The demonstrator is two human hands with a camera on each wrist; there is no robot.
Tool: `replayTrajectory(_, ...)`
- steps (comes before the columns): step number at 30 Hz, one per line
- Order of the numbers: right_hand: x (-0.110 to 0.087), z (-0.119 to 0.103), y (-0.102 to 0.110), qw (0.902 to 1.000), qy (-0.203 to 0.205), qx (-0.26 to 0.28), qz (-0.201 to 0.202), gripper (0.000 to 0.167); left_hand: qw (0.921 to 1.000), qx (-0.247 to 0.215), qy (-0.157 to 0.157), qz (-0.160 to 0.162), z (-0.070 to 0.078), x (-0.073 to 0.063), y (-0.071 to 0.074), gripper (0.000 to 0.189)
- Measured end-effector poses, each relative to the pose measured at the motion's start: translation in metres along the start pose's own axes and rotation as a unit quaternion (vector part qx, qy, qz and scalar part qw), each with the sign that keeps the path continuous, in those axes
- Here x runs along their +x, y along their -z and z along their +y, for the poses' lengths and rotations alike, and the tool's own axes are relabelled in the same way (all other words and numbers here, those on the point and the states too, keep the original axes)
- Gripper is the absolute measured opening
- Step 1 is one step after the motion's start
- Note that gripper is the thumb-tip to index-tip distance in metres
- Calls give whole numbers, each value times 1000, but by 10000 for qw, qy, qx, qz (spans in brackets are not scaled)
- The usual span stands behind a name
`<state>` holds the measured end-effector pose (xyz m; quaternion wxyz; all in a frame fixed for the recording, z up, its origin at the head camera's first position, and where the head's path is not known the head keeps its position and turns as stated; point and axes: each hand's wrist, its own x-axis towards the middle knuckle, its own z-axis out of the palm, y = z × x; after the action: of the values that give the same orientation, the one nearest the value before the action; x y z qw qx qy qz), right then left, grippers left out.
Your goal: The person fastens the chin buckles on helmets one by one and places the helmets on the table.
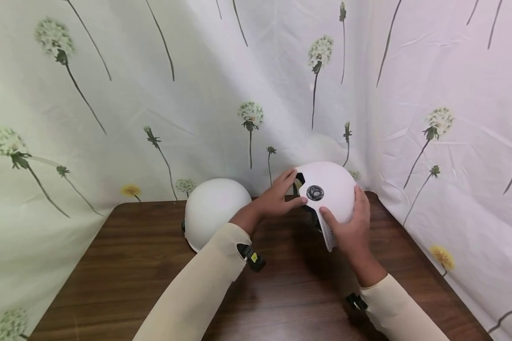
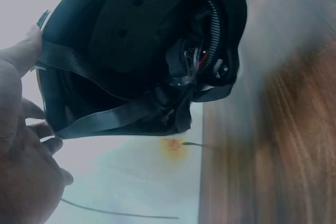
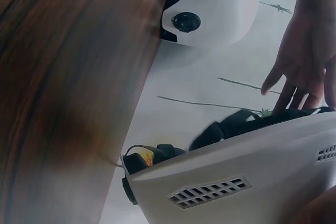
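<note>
A white helmet (image 1: 334, 182) with a round black side piece is held tilted above the table's back right. My right hand (image 1: 355, 229) grips its right side, thumb toward me and fingers round the shell. My left hand (image 1: 275, 196) holds the left edge, thumb beside the round piece and fingers at the rim. The left wrist view looks into its black lining (image 2: 136, 30), with a dark strap (image 2: 110, 121) across the opening. Vent slots (image 3: 210, 191) show on the shell in the right wrist view. A second white helmet (image 1: 215, 210) rests dome up, left of my left hand.
The dark wood table (image 1: 141, 265) runs back to a white curtain (image 1: 205, 118) printed with flowers. More of this curtain hangs along the right side. Dark straps with small devices (image 1: 256, 260) sit on both wrists.
</note>
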<state>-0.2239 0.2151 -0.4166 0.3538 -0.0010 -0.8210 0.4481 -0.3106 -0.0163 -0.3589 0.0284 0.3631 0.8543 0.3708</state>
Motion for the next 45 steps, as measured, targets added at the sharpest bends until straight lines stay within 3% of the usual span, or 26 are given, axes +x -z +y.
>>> replayTrajectory(5, -2, 3, -2, 9988, 329, -365, -16, 110, 9998, -165, -42, -47, -11, -6, -4, 95)
replayTrajectory(15, -6, 12, -9, 9898, 900, -1104, -64, 115, 9993, 33, -319, -198, -33, -11, -18, 99)
replayTrajectory(21, -8, 9, -19, 9749, 1459, -1683, -15, 116, 9990, 161, -147, -391, -40, -15, -17, 100)
replayTrajectory(29, -16, 1, -27, 9623, 1811, -2027, -68, 108, 9973, 121, 161, -707, -42, -19, -15, 108)
replayTrajectory(34, -23, 1, -31, 9556, 1587, -2319, -884, 101, 9955, 161, 419, -836, -40, -17, -15, 105)
replayTrajectory(39, -31, 5, -38, 9275, 1668, -2672, -2013, 91, 9946, 287, 632, -770, -40, -14, -18, 90)
replayTrajectory(41, -32, 5, -39, 9189, 1733, -2785, -2191, 90, 9938, 428, 673, -774, -39, -12, -20, 86)
replayTrajectory(45, -31, 3, -37, 9116, 1815, -2936, -2233, 90, 9925, 587, 782, -730, -38, -12, -22, 82)
